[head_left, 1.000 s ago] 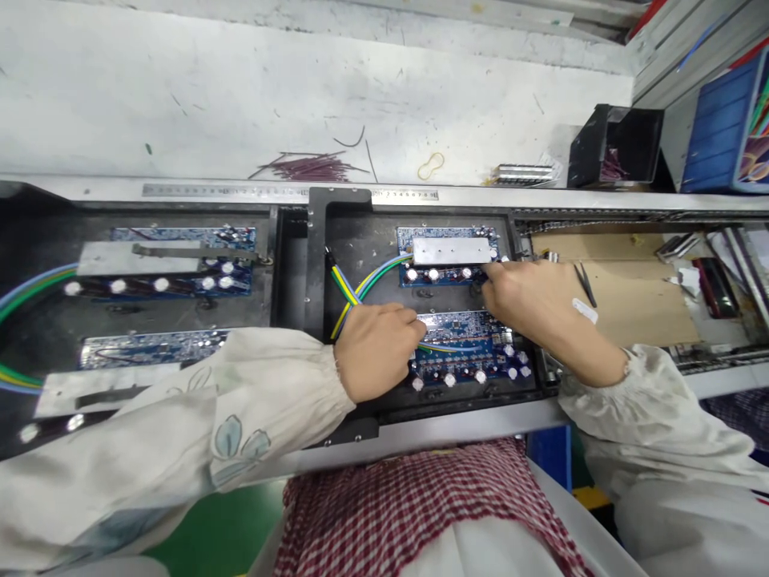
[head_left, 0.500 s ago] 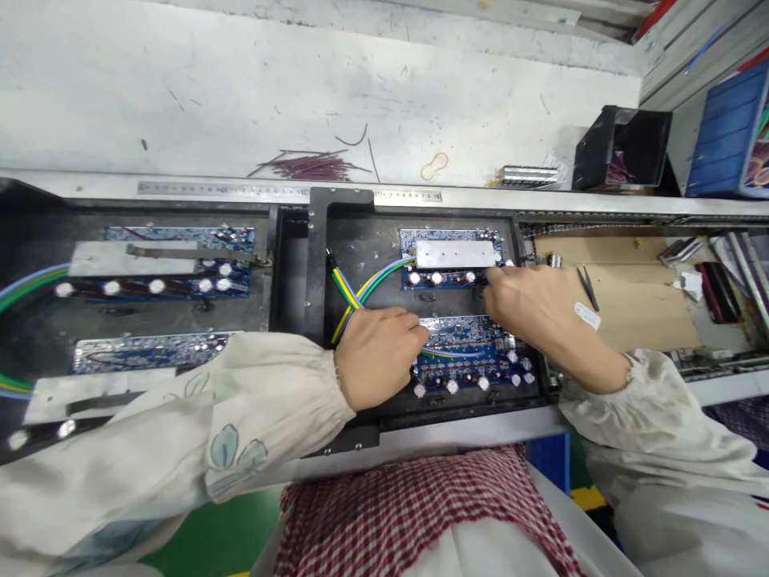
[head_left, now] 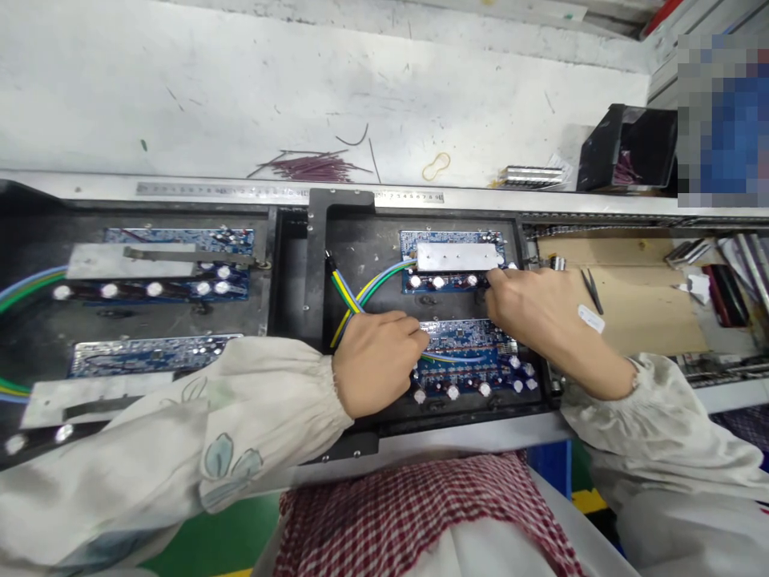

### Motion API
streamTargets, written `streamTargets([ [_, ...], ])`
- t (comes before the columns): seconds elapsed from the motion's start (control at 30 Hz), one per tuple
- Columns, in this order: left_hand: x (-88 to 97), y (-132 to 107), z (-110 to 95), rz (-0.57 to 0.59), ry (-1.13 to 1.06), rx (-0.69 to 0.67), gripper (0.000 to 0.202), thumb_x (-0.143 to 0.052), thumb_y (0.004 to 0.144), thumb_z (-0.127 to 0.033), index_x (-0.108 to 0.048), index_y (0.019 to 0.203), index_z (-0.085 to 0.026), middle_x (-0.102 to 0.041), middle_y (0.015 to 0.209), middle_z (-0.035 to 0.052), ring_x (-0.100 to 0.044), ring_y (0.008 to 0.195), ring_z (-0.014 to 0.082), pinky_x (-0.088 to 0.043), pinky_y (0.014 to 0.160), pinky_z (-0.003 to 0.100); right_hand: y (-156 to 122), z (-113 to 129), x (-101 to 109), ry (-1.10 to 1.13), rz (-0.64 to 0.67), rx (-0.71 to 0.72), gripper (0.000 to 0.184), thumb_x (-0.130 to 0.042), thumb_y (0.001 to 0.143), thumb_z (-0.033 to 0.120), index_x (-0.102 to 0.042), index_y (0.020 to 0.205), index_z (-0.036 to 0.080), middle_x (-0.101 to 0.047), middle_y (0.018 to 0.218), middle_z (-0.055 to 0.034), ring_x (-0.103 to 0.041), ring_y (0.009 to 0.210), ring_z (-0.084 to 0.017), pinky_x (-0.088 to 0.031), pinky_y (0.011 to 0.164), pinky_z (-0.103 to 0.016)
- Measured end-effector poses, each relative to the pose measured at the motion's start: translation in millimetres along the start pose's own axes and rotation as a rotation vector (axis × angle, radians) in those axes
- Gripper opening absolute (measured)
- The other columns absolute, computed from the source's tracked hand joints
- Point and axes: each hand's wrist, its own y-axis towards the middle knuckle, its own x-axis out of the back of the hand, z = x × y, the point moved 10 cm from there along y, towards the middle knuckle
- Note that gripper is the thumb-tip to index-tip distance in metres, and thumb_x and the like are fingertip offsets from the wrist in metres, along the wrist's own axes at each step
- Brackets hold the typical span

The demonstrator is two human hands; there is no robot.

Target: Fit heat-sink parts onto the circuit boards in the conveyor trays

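Note:
A black carrier tray (head_left: 360, 240) holds two blue circuit boards. The far board (head_left: 450, 260) carries a flat metal plate (head_left: 460, 256); the near board (head_left: 474, 361) shows white-topped capacitors. A bundle of blue, green and yellow wires (head_left: 354, 296) runs from the far board and crosses near the tray's left side. My left hand (head_left: 376, 361) is curled shut over the wires at the near board's left end. My right hand (head_left: 534, 308) rests between the boards, its fingertips pinched at the far board's right lower edge; what they hold is hidden.
A second tray at the left (head_left: 150, 304) holds two more boards with metal plates. Beyond the rail lie purple wire offcuts (head_left: 312, 167), a rubber band (head_left: 436, 166) and a black bin (head_left: 630, 148). Tweezers (head_left: 592, 290) lie on cardboard at the right.
Both hands stay almost where they were. The view has shifted slightly, so the trays sit a little lower and further left.

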Motion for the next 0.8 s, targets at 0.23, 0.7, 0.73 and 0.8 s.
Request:
streamTargets([
  [0.23,1.1,-1.0,3.4,0.016,-0.046,-0.003,0.017,-0.052,0.079,-0.008,-0.065,0.079,-0.019,-0.066,0.081,0.0005,-0.061,0.084,0.0184,-0.043,0.063,0.029,2.2,0.3,-5.4,-0.011,-0.026,0.011,0.033,-0.031,0.088,0.02,-0.063,0.083,0.014,-0.068,0.07,-0.0139,-0.064,0.064,-0.026,-0.015,0.052,-0.029],
  [0.7,55.7,67.1,59.5,-0.011,0.12,0.229,0.023,-0.051,0.084,-0.032,-0.071,0.09,-0.021,-0.068,0.097,0.0012,-0.061,0.096,0.0195,-0.044,0.085,0.03,-0.4,0.2,-5.0,0.193,-0.139,0.062,0.028,-0.034,0.083,0.011,-0.061,0.078,0.012,-0.068,0.07,-0.0152,-0.065,0.064,-0.027,-0.02,0.05,-0.029],
  [0.73,53.1,72.0,55.3,0.042,0.185,0.22,0.024,-0.049,0.083,-0.031,-0.07,0.09,-0.022,-0.067,0.098,0.0014,-0.06,0.097,0.0209,-0.044,0.085,0.032,-0.5,0.4,-4.3,0.204,-0.146,0.073,0.029,-0.033,0.083,0.011,-0.061,0.078,0.012,-0.068,0.07,-0.0155,-0.065,0.064,-0.027,-0.02,0.049,-0.029],
  [0.8,50.9,78.1,46.5,0.116,0.318,0.213,0.025,-0.048,0.082,-0.029,-0.07,0.091,-0.022,-0.066,0.101,0.0022,-0.06,0.099,0.0245,-0.045,0.085,0.035,-0.9,0.2,-2.6,0.22,-0.161,0.092,0.03,-0.033,0.083,0.011,-0.062,0.078,0.011,-0.068,0.072,-0.0165,-0.065,0.064,-0.027,-0.021,0.049,-0.029],
])
